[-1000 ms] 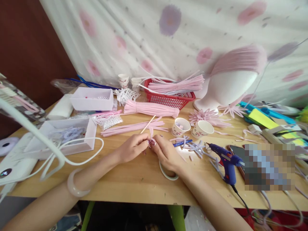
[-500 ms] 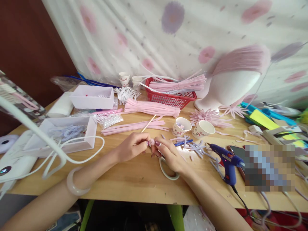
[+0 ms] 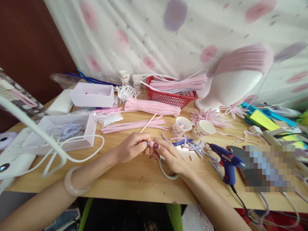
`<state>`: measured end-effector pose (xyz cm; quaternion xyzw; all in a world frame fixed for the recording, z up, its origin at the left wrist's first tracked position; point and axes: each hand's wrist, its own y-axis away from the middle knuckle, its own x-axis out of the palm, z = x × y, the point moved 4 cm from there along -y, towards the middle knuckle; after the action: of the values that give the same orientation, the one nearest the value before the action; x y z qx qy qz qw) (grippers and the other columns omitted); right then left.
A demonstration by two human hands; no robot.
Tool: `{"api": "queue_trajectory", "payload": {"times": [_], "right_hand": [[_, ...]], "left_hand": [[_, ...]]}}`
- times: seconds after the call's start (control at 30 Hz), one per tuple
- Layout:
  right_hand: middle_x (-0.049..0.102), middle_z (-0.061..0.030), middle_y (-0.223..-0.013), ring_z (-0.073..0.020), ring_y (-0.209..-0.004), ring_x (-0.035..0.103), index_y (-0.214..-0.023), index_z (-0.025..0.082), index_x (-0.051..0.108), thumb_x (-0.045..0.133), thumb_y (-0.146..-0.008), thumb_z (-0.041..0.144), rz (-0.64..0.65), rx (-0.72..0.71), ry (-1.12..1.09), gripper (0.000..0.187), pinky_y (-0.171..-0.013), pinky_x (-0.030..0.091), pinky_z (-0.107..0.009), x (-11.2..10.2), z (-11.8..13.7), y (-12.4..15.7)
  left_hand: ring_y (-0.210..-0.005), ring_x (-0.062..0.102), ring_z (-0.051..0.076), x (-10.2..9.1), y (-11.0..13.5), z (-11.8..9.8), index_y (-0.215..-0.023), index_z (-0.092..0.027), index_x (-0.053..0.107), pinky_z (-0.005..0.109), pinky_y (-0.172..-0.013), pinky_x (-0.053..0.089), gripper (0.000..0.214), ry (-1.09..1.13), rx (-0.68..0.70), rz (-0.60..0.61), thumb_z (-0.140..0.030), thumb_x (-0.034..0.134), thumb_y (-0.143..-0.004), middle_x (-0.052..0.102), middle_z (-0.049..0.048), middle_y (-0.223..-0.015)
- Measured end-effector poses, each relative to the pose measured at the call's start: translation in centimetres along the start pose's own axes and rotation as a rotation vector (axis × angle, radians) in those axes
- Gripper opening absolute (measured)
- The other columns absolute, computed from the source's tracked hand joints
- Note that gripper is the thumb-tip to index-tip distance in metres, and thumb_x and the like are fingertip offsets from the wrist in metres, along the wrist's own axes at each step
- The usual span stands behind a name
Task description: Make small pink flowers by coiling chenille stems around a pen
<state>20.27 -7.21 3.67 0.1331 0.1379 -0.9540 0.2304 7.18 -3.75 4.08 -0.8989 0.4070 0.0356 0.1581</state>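
My left hand (image 3: 131,147) is closed, its thumb and index finger pinching a small pink fuzzy piece (image 3: 151,143) that looks like pipe cleaner. A thin pale stick (image 3: 148,123) sticks up from behind the same hand. From the other side, my right hand (image 3: 168,154) pinches the pink piece too, fingertips almost meeting the left ones. Its lower fingers are curled and partly hidden. Under my right hand lies a roll of tape (image 3: 168,175). Beyond the hands are loose pink pipe cleaners (image 3: 133,126) and cut lilac pieces (image 3: 196,147) around a blue pen (image 3: 183,142).
A blue glue gun (image 3: 227,160) with a cord and a phone (image 3: 237,154) lie at right. Two paper cups (image 3: 204,129) stand ahead, before a red basket (image 3: 168,98) and a white mannequin head (image 3: 233,86). White boxes (image 3: 92,96) and a looping white cable (image 3: 101,147) occupy the left.
Both hands stay together at the pink piece, with only slight shifts of the fingers. The view has moved a little; nothing on the table has visibly been moved.
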Motion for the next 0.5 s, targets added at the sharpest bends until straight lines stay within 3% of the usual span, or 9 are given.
{"api": "queue_trajectory", "payload": {"times": [0.17, 0.37, 0.5], "right_hand": [[0.048, 0.0021, -0.066, -0.0119, -0.062, 0.047, -0.076, 0.019, 0.051, 0.032, -0.101, 0.033, 0.025, -0.009, 0.057, 0.034, -0.064, 0.039, -0.025, 0.17, -0.03, -0.02], [0.048, 0.0020, -0.068, -0.0127, -0.062, 0.046, -0.075, 0.021, 0.041, 0.028, -0.101, 0.031, -0.117, 0.001, 0.216, 0.031, -0.063, 0.037, -0.026, -0.02, -0.82, 0.01], [0.048, 0.0017, -0.070, -0.0134, -0.063, 0.046, -0.077, 0.021, 0.043, 0.028, -0.100, 0.030, -0.071, -0.027, 0.269, 0.029, -0.064, 0.037, -0.027, -0.17, -0.82, 0.07]], "left_hand": [[-0.062, 0.057, 0.012, 0.00, 0.10, -0.44, -0.070, -0.016, 0.053, 0.022, -0.059, 0.041, 0.024, -0.090, 0.045, -0.006, -0.016, 0.037, -0.088, 0.067, 0.0026, -0.069], [-0.064, 0.055, 0.012, 0.39, 0.12, 0.00, -0.072, -0.017, 0.050, 0.023, -0.061, 0.041, 0.021, -0.252, 0.004, -0.086, -0.018, 0.037, -0.088, 0.061, 0.0007, -0.069], [-0.064, 0.053, 0.013, 0.43, 0.19, 0.09, -0.071, -0.018, 0.049, 0.024, -0.062, 0.041, 0.021, -0.255, -0.029, -0.085, -0.021, 0.038, -0.089, 0.059, 0.0002, -0.069]]}}
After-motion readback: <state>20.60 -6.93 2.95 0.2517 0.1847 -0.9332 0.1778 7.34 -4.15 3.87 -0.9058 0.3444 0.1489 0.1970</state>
